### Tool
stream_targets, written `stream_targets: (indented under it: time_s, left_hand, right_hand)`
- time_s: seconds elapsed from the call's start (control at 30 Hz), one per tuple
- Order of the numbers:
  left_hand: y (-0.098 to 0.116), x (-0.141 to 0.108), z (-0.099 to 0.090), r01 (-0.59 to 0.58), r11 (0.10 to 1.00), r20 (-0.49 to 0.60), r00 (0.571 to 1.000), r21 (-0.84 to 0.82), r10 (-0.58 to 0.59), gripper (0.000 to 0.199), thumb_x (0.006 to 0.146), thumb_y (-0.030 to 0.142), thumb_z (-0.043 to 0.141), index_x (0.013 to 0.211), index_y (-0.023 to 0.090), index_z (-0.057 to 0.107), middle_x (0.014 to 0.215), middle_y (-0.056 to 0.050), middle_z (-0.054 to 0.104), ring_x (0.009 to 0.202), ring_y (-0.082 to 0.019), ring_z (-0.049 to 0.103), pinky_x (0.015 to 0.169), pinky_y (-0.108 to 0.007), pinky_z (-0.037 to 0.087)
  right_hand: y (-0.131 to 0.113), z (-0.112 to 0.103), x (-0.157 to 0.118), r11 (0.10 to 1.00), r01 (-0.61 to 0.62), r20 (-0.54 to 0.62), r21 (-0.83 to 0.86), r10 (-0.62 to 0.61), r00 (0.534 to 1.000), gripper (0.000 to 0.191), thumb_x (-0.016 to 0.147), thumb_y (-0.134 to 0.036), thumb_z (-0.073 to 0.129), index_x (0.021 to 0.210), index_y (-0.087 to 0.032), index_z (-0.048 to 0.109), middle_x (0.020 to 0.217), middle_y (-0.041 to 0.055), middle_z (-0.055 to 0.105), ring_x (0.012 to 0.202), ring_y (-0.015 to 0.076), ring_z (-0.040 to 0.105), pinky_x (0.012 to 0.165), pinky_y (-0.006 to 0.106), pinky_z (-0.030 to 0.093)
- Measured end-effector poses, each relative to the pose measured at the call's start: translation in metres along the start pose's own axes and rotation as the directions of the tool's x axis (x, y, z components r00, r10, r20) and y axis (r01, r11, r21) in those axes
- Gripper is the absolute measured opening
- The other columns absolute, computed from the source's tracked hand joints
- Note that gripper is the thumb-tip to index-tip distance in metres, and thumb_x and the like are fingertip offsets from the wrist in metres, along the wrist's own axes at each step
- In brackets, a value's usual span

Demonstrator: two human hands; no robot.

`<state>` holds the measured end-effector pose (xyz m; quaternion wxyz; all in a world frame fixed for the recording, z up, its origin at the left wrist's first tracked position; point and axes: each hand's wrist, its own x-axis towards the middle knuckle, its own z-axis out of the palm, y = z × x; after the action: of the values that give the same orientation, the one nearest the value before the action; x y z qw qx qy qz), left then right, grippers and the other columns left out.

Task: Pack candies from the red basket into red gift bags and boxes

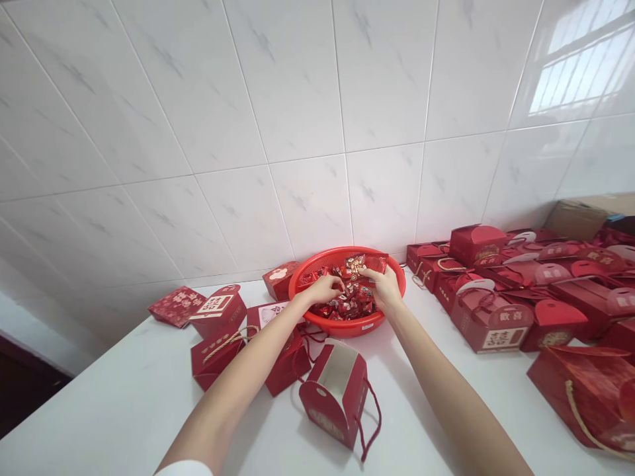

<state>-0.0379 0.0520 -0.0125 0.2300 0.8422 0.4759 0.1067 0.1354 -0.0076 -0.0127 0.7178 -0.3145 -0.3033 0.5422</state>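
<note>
A red plastic basket full of shiny red wrapped candies stands against the tiled wall. Over its left side is my left hand, its fingers curled and pinched together just above the wrappers; whatever they hold, if anything, is hidden. Between the thumb and fingers of my right hand, at the basket's right side, is a red wrapped candy with gold print. In front of the basket an open red gift box with a dark red cord handle shows its pale inside, where no candies are visible.
Several red gift boxes stand to the left, among them a box with a white label and a box with a tan cord. Many more red boxes crowd the white table's right side. A brown carton sits behind them.
</note>
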Motion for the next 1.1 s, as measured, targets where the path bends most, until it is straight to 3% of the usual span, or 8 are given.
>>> stream_targets:
  time_s: [0.1,0.27,0.43,0.57,0.83,0.93,1.03,1.1]
  left_hand:
    - [0.005,0.008,0.003,-0.02,0.999,0.08,0.997,0.05,0.016,0.022,0.073,0.009,0.059,0.087,0.02,0.072,0.093,-0.004,0.074,0.088,-0.02,0.067,0.081,-0.026,0.048]
    - [0.017,0.024,0.017,-0.026,0.993,0.233,0.972,0.114,-0.001,0.018,0.059,0.013,0.075,0.073,0.021,0.069,0.071,-0.001,0.07,0.075,-0.023,0.065,0.074,-0.029,0.05]
    - [0.024,0.026,0.029,-0.013,0.994,0.24,0.971,0.105,-0.012,0.029,0.048,0.005,0.076,0.07,0.02,0.065,0.068,-0.001,0.066,0.077,-0.025,0.065,0.074,-0.031,0.05]
    - [0.027,0.022,0.025,-0.002,1.0,0.219,0.976,0.021,-0.003,0.021,0.052,0.003,0.074,0.063,0.019,0.064,0.059,0.0,0.062,0.072,-0.025,0.065,0.074,-0.032,0.051]
    - [0.025,-0.005,-0.012,-0.021,0.935,0.107,0.992,-0.355,0.063,0.034,0.08,0.022,0.07,0.112,0.014,0.071,0.1,-0.008,0.074,0.097,-0.022,0.068,0.087,-0.034,0.055]
    - [0.02,-0.018,-0.019,0.069,0.817,0.121,0.993,-0.573,0.001,0.042,0.078,0.023,0.073,0.12,0.016,0.069,0.114,-0.01,0.07,0.1,-0.022,0.067,0.087,-0.037,0.057]
    - [0.016,-0.029,-0.023,0.159,0.581,0.15,0.987,-0.798,-0.064,0.038,0.078,0.017,0.07,0.116,0.018,0.07,0.124,-0.011,0.064,0.101,-0.021,0.067,0.087,-0.042,0.059]
    - [0.015,-0.034,-0.024,0.177,0.47,0.158,0.984,-0.865,-0.079,0.037,0.079,0.011,0.063,0.114,0.018,0.07,0.127,-0.011,0.062,0.102,-0.021,0.067,0.091,-0.045,0.058]
  right_hand:
    - [0.001,-0.001,0.001,1.0,0.006,-0.004,-0.005,-0.006,1.0,0.028,0.05,-0.015,0.08,0.071,-0.019,0.063,0.07,-0.0008,0.07,0.067,0.0172,0.065,0.06,0.029,0.054]
    - [0.001,-0.001,0.002,1.0,0.015,-0.004,-0.019,-0.015,1.0,0.027,0.05,-0.016,0.08,0.071,-0.019,0.064,0.071,0.0001,0.071,0.068,0.0186,0.065,0.061,0.03,0.055]
    - [0.002,-0.002,0.003,1.0,0.014,-0.007,-0.025,-0.014,1.0,0.026,0.05,-0.015,0.08,0.07,-0.02,0.064,0.071,0.0,0.071,0.069,0.0187,0.066,0.062,0.03,0.056]
    - [0.002,-0.002,0.004,1.0,0.01,-0.018,-0.022,-0.011,1.0,0.027,0.049,-0.015,0.08,0.071,-0.02,0.065,0.072,0.0003,0.072,0.069,0.019,0.066,0.059,0.029,0.055]
    - [-0.002,0.001,0.0,1.0,0.007,-0.029,-0.001,-0.007,1.0,0.028,0.049,-0.015,0.08,0.073,-0.02,0.065,0.071,-0.0001,0.071,0.065,0.018,0.065,0.055,0.027,0.054]
    - [-0.002,0.001,0.0,1.0,0.001,-0.027,0.001,-0.001,1.0,0.028,0.05,-0.014,0.079,0.072,-0.02,0.064,0.07,-0.0002,0.071,0.065,0.0182,0.066,0.056,0.028,0.055]
    - [-0.002,0.001,0.0,1.0,0.002,-0.016,-0.004,-0.002,1.0,0.028,0.05,-0.015,0.08,0.072,-0.019,0.064,0.07,-0.0001,0.071,0.066,0.0179,0.066,0.061,0.029,0.056]
    - [-0.003,0.002,-0.002,1.0,-0.001,-0.003,-0.011,0.001,1.0,0.027,0.05,-0.015,0.08,0.071,-0.019,0.064,0.07,0.0,0.071,0.066,0.0179,0.066,0.062,0.03,0.056]
